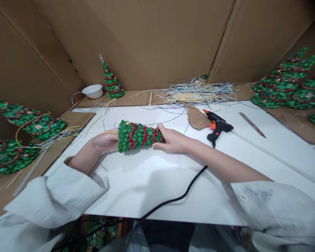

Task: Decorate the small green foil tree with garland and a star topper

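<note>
A small green Christmas tree (140, 136) with red garlands lies sideways above the white tabletop (157, 178), its wide base to the left. My right hand (170, 140) is closed around its narrow end, hiding the tip. At the base is my left hand (107, 140), with its fingers out of sight behind the base or inside it. Thin yellow wire shows beside the left hand. A black glue gun (219, 124) with an orange nozzle lies to the right of my hands, a long glue stick (273, 154) trailing from its back.
Behind is a heap of thin wires (199, 93). A white cup (93, 91) and an upright tree (112, 82) stand at the back left. More trees (286, 87) line both sides. Brown scrap (198, 117), a flat strip (252, 125) and a black cord (177, 200) lie on the table.
</note>
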Tool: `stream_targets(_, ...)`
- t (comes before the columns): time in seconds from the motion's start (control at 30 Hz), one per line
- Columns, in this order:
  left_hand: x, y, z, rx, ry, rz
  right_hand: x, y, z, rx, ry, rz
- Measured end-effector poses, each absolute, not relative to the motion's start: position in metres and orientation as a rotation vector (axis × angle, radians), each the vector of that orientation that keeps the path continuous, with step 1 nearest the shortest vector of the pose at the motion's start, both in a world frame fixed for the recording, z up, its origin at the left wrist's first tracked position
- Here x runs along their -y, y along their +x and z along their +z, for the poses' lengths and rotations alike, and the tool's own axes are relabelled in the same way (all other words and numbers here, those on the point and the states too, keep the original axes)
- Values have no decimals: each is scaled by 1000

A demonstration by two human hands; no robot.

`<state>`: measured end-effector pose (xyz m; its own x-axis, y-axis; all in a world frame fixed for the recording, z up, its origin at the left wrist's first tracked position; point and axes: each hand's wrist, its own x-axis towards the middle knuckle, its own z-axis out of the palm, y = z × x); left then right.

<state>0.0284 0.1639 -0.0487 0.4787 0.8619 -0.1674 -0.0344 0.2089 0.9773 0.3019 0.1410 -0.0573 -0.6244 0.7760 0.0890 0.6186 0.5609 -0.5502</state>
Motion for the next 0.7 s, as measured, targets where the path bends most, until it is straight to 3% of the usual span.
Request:
stream_targets(0.47, -159, 15, -40, -806, 1229, 574, -142, 302, -59, 2444, -1177, 681)
stream_targets(0.7, -138, 30, -34, -1230, 1272, 685, -140, 299, -55, 2473, -1184, 409)
